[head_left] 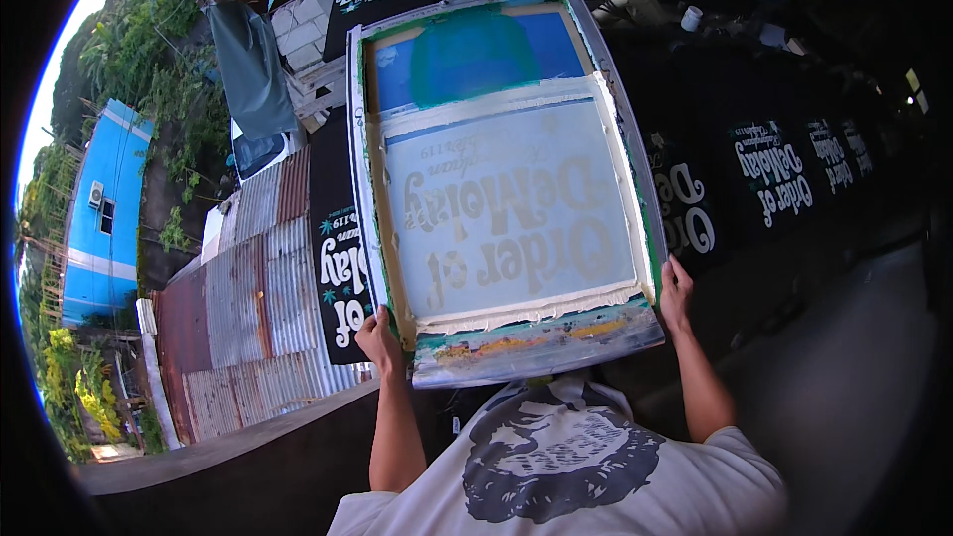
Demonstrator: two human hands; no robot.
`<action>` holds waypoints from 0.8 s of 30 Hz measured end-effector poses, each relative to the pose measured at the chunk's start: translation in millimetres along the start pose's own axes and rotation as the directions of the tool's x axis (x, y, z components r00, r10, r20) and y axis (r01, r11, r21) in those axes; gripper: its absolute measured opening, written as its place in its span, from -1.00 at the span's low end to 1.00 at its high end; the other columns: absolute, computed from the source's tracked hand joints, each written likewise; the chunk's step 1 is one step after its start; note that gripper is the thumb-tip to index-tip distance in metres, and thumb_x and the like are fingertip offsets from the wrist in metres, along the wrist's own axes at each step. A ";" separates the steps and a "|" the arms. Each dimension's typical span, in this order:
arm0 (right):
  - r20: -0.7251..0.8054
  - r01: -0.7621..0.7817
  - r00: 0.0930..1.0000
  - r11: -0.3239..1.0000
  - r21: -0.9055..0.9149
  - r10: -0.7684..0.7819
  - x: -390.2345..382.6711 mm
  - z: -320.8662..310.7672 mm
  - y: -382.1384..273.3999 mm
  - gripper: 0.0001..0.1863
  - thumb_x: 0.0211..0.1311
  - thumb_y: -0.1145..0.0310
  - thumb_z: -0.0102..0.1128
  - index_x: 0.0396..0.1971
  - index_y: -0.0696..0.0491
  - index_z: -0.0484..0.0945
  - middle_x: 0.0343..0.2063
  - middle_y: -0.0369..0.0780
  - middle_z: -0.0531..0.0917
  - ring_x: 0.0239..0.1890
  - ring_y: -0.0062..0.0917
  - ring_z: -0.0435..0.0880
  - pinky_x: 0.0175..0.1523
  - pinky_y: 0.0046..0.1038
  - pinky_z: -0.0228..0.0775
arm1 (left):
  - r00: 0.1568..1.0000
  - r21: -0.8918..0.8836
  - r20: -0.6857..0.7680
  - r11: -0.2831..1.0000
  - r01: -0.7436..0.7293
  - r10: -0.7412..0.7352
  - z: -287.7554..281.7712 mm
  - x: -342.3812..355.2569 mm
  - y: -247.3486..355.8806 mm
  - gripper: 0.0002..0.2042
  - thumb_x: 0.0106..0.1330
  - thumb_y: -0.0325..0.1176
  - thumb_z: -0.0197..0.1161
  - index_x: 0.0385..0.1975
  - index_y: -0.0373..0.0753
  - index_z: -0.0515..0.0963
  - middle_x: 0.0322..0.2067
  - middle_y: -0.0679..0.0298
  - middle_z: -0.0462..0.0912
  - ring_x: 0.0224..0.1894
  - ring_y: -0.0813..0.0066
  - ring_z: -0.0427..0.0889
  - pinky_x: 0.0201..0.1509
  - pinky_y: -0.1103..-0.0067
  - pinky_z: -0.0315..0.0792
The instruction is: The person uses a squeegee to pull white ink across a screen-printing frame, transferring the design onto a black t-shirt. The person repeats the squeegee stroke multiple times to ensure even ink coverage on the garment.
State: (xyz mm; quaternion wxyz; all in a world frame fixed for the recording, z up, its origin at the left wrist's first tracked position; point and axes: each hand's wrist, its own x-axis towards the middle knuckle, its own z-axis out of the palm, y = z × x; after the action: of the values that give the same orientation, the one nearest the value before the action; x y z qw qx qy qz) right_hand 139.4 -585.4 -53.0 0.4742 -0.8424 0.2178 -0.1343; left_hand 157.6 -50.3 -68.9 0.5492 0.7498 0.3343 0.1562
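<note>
In front of my body I hold a large screen-printing frame, tilted slightly to the left. Its pale mesh carries lettering that appears upside down, with white ink smeared along the edges and a blue and green taped band at the far end. My left hand is closed on the frame's near left corner. Gripping the right rail close to its near corner is my right hand. The fingers beneath the frame are partly hidden. A black printed shirt shows beside the frame's left rail, mostly covered by it.
Black shirts with white lettering lie in rows to the right and at the far side. A small white cup stands among them. At left, a low ledge borders rusty corrugated roofing; a grey cloth hangs from a post.
</note>
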 end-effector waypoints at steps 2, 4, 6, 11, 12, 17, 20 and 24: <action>0.005 -0.010 1.000 0.999 -0.033 0.010 31.4 -40.2 27.6 -0.52 0.59 0.23 0.03 0.22 0.35 0.50 0.15 0.08 0.65 0.23 -0.25 0.62 0.33 -0.39 0.37 | 1.000 0.009 0.014 1.000 0.000 0.000 45.8 -38.8 13.9 -0.52 0.39 -0.29 0.34 -0.72 -0.31 0.27 -0.70 0.49 0.21 -0.56 0.65 0.10 -0.47 0.43 -0.04; 0.013 -0.025 1.000 0.998 -0.062 0.026 51.8 -81.1 55.6 -0.51 0.59 0.23 0.03 0.23 0.34 0.50 0.16 0.09 0.64 0.24 -0.24 0.61 0.35 -0.38 0.36 | 0.999 0.001 0.026 1.000 0.024 -0.024 79.7 -75.0 16.5 -0.56 0.37 -0.26 0.36 -0.68 -0.38 0.41 -0.68 0.47 0.29 -0.55 0.65 0.15 -0.48 0.47 0.01; 0.028 -0.029 0.999 0.998 -0.057 0.031 73.7 -120.5 82.4 -0.50 0.58 0.21 0.04 0.23 0.35 0.50 0.17 0.11 0.63 0.26 -0.21 0.60 0.37 -0.37 0.35 | 0.999 -0.023 0.008 0.998 0.050 -0.050 114.9 -114.0 16.3 -0.59 0.37 -0.25 0.38 -0.64 -0.44 0.51 -0.67 0.46 0.34 -0.55 0.65 0.18 -0.48 0.49 0.05; 0.093 -0.026 0.995 0.991 -0.132 0.039 110.8 -197.7 146.8 -0.51 0.57 0.23 0.05 0.22 0.36 0.50 0.18 0.12 0.62 0.27 -0.19 0.60 0.36 -0.37 0.35 | 0.989 0.111 0.021 0.984 0.141 -0.144 166.0 -197.5 17.7 -0.61 0.32 -0.20 0.38 -0.37 -0.55 0.70 -0.61 0.27 0.60 -0.52 0.58 0.44 -0.37 0.48 0.33; 0.102 -0.025 0.994 0.989 -0.147 0.040 117.4 -206.3 153.1 -0.51 0.57 0.24 0.05 0.22 0.36 0.50 0.17 0.12 0.62 0.26 -0.19 0.60 0.36 -0.38 0.36 | 0.987 0.133 0.011 0.978 0.158 -0.161 174.7 -207.6 14.1 -0.61 0.32 -0.19 0.38 -0.35 -0.55 0.70 -0.61 0.26 0.61 -0.51 0.57 0.46 -0.36 0.48 0.35; 0.132 -0.016 0.991 0.995 -0.097 0.029 141.2 -223.1 171.4 -0.53 0.56 0.27 0.06 0.21 0.35 0.51 0.15 0.12 0.64 0.24 -0.21 0.62 0.34 -0.39 0.38 | 0.981 0.162 -0.048 0.968 0.193 -0.188 202.5 -238.3 16.1 -0.58 0.30 -0.14 0.39 -0.31 -0.53 0.72 -0.58 0.18 0.66 -0.47 0.50 0.55 -0.30 0.44 0.42; 0.137 -0.002 0.990 0.997 -0.079 0.013 152.9 -225.8 190.4 -0.54 0.56 0.27 0.06 0.21 0.34 0.51 0.15 0.11 0.64 0.24 -0.22 0.63 0.33 -0.40 0.39 | 0.987 0.207 -0.045 0.965 0.161 -0.155 208.8 -240.6 21.7 -0.55 0.30 -0.11 0.37 -0.30 -0.53 0.72 -0.58 0.15 0.66 -0.47 0.48 0.56 -0.29 0.43 0.44; 0.169 -0.016 0.985 0.998 -0.056 0.025 156.0 -232.4 212.0 -0.54 0.56 0.27 0.05 0.22 0.34 0.51 0.16 0.11 0.64 0.25 -0.21 0.62 0.34 -0.39 0.38 | 0.991 0.252 -0.041 0.958 0.136 -0.129 211.7 -251.9 30.7 -0.54 0.31 -0.07 0.35 -0.29 -0.52 0.72 -0.59 0.13 0.66 -0.48 0.47 0.56 -0.30 0.42 0.43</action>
State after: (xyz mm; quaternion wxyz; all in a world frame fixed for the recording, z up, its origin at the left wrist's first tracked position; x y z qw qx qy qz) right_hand 123.5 -931.1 -112.2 0.4692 -0.8612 0.1887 -0.0511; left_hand 111.7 -377.3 -80.6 0.4537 0.7880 0.4076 0.0839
